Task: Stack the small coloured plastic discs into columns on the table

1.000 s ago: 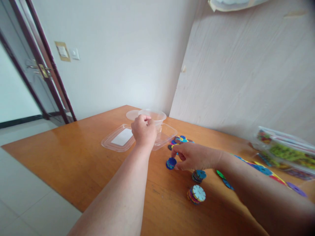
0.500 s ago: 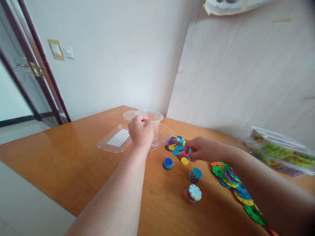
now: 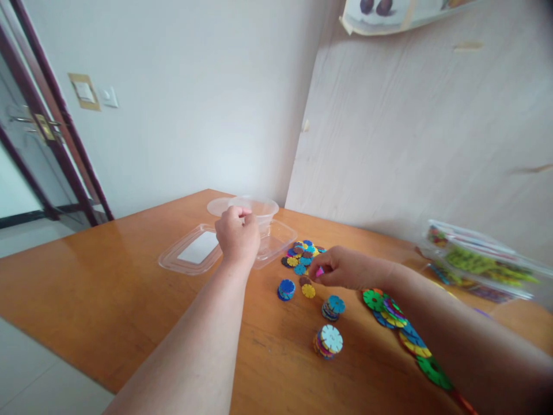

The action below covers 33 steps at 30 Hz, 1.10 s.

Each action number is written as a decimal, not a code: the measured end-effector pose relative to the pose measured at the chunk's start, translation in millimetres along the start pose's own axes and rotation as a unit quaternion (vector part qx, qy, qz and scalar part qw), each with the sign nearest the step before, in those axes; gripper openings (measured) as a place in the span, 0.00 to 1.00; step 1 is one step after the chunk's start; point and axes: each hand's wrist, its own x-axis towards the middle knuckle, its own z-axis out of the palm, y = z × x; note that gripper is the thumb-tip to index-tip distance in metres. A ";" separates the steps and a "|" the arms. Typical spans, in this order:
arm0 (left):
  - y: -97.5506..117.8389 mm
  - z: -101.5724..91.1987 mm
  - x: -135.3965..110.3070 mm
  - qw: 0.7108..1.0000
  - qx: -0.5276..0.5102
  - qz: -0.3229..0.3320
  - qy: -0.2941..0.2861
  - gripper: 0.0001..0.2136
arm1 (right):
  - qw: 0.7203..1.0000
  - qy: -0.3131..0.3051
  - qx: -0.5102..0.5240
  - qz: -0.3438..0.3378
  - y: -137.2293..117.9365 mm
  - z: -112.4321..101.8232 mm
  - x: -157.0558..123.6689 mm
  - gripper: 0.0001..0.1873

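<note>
My left hand is closed on the near rim of a clear plastic bowl that stands at the far side of the wooden table. My right hand pinches a small pink disc beside a loose pile of coloured notched discs. Just in front of it lie a yellow disc and a brown one. Three small stacks stand nearby: a blue stack, a teal-topped stack and a white-topped stack.
A clear flat lid with a white label and a shallow clear tray lie under and beside the bowl. A row of larger discs runs under my right forearm. Clear bags of coloured pieces lie far right against the panelled wall.
My right hand left the blue stack, went to the loose pile and drew back a little with a pink disc pinched. My left hand stayed on the bowl. The camera shifted right.
</note>
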 end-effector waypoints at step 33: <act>-4.3 0.6 -0.9 0.999 0.044 0.014 -0.008 0.08 | 0.948 -0.051 0.295 0.106 -26.8 4.2 24.7 0.11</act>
